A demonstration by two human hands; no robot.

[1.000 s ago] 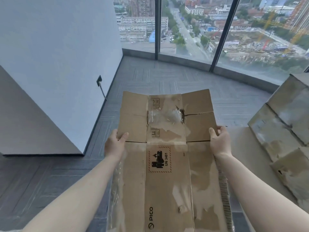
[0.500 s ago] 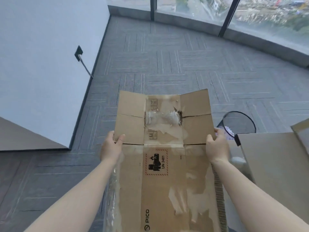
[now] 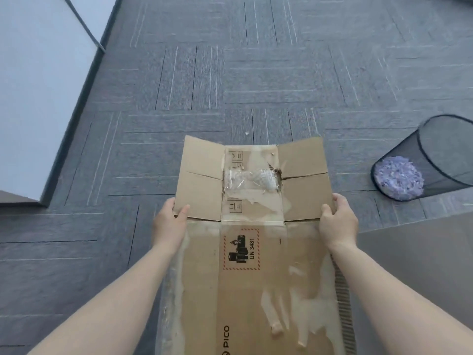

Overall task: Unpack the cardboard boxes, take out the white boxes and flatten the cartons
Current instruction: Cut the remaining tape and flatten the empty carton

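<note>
A flattened brown carton (image 3: 250, 278) with a PICO logo, a UN 3481 battery label and torn clear tape is held out in front of me above the floor. Its end flaps spread out flat at the far end. My left hand (image 3: 170, 221) grips the carton's left edge near the flap fold, thumb on top. My right hand (image 3: 337, 221) grips the right edge at the same height, thumb on top. No white boxes are in view.
A black mesh wastebasket (image 3: 435, 160) with purple scraps inside stands on the grey carpet (image 3: 256, 85) to the right. A white wall (image 3: 38, 85) with a cable runs along the left. A grey flat surface (image 3: 422, 265) lies at the lower right.
My view has tilted down from the windows to the floor. Both hands keep their grip on the carton's edges; the wastebasket has come fully into view at the right.
</note>
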